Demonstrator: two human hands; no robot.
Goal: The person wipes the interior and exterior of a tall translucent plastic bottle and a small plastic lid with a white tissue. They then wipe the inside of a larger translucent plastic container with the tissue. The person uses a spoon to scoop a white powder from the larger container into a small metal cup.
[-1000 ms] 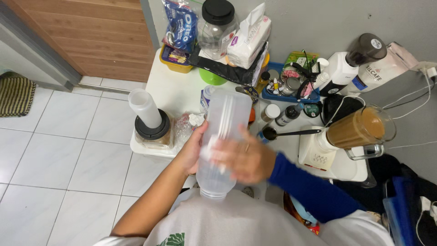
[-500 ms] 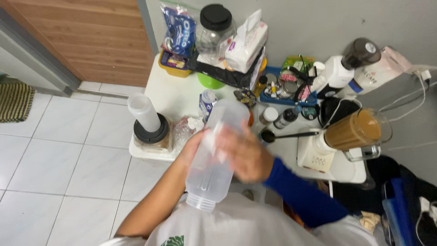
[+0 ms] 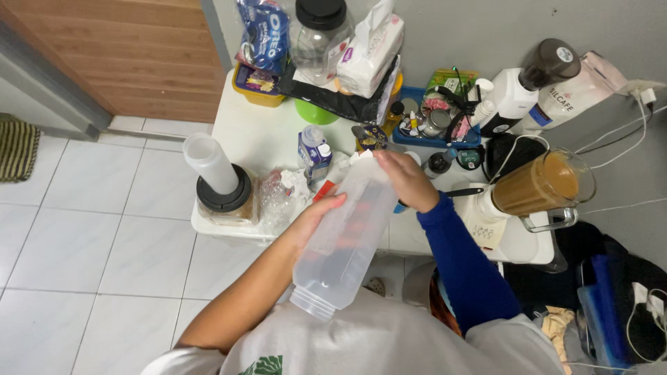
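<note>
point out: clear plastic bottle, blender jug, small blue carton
clear plastic bottle (image 3: 344,232), head view, mid body.
blender jug (image 3: 538,184), head view, brown-filled side wall.
small blue carton (image 3: 314,149), head view, top face by the cap.

- Translucent plastic jug (image 3: 344,232): held tilted above the near edge of the white table (image 3: 264,135), open mouth toward 7 o'clock.
- Left hand (image 3: 316,215): grip on the jug's side at 9 o'clock.
- Right hand (image 3: 406,180): grip on the jug's upper end at 1 o'clock; blue sleeve.
- Blender with brown liquid (image 3: 538,187): at 3 o'clock of the jug.
- Small carton (image 3: 314,149): at 11 o'clock, just beside the jug's upper end.
</note>
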